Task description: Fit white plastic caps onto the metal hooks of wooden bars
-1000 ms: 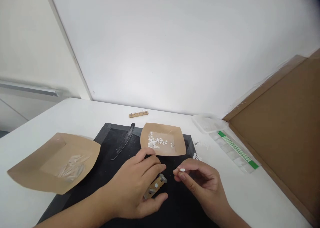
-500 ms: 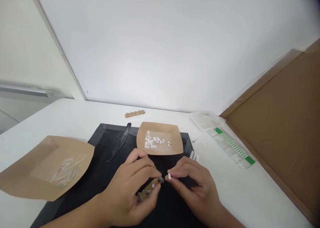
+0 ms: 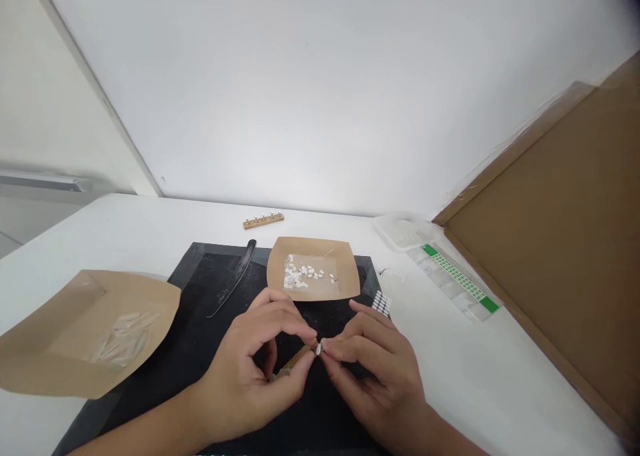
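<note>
My left hand [image 3: 260, 363] is closed round a short wooden nail-tip stand [image 3: 298, 359], mostly hidden by the fingers and thumb. A small white oval tab [image 3: 319, 349] is pinched between the thumb and forefinger of my right hand [image 3: 377, 363]. It sits right at the end of the wooden stand, beside my left fingertips; whether it touches the stand I cannot tell. Both hands are over a black mat [image 3: 215, 339]. Just beyond them, a brown paper tray [image 3: 350, 263] holds many similar white ovals on a clear film.
A black nail file [image 3: 233, 283] lies on the mat. To the left stands a larger paper tray [image 3: 60, 376] with clear nail tips. Another wooden stand [image 3: 263, 221] with metal posts is behind. A sheet of white tabs [image 3: 382, 303], a clear compartment box [image 3: 463, 283] and cardboard [image 3: 560, 229] are right.
My right hand has moved left with the white oval tab, up to the end of the wooden stand. My left fingers have shifted along the stand, covering more of it.
</note>
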The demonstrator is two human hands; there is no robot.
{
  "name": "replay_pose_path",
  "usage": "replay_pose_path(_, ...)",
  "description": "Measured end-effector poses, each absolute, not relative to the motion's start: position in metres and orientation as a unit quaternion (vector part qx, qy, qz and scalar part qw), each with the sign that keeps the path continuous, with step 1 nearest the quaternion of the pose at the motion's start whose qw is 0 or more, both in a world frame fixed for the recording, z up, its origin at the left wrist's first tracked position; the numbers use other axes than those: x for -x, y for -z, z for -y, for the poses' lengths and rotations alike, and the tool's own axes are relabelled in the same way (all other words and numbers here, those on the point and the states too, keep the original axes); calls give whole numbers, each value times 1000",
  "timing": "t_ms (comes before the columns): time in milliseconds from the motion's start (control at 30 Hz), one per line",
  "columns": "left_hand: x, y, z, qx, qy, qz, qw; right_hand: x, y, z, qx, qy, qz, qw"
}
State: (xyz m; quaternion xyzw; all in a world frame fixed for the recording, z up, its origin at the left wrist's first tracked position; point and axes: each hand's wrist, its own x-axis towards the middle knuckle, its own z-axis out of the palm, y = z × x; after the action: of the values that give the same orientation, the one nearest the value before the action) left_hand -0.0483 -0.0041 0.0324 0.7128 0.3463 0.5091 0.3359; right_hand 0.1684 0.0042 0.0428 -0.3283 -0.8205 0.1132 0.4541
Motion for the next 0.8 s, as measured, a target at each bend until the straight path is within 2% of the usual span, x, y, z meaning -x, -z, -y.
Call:
replay_pose_path(200, 47, -36, 2, -755, -504, -329, 260, -169, -40, -6, 309, -95, 835, 445)
replay_pose_path(800, 47, -35, -3, -778, -507, -292, 226, -172, -36, -12, 285, -109, 839, 450)
